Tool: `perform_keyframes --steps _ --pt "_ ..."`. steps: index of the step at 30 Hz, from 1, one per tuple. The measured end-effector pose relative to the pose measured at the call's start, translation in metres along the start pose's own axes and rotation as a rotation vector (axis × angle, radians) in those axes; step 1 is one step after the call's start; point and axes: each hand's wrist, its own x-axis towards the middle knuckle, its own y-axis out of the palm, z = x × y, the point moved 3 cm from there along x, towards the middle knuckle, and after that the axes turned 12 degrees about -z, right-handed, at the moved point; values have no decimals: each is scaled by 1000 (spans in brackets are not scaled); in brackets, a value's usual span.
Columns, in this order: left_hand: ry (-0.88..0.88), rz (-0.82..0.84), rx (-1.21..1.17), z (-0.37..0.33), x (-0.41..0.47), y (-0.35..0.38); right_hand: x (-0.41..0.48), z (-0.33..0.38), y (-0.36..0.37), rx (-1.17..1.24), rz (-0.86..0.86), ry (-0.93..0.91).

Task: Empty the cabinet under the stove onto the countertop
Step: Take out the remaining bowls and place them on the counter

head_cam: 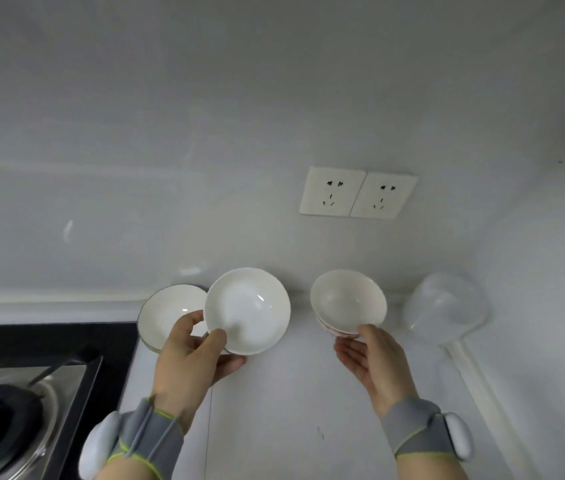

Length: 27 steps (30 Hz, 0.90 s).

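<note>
The left hand (pixel 187 362) grips a plain white bowl (pixel 247 310), thumb over its near rim and fingers curled beneath, holding it tilted above the countertop (pixel 281 410). Just behind it a dark-rimmed bowl (pixel 166 313) sits beside the stove (pixel 14 393). The right hand (pixel 374 365) lies open, fingers straight, its thumb tip touching a third bowl (pixel 346 299) standing near the wall. The red marking on that bowl's outer side is too blurred to read. A clear plastic container (pixel 447 306) occupies the corner, and twin wall sockets (pixel 359 192) sit above.
</note>
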Motion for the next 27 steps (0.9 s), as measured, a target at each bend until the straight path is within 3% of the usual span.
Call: perform_keyframes --steps 11,27 --pt "-114 -75 4 33 31 17 69 -52 16 -13 -16 143" --pt "-130 -83 18 44 49 19 105 -95 43 -65 17 247"
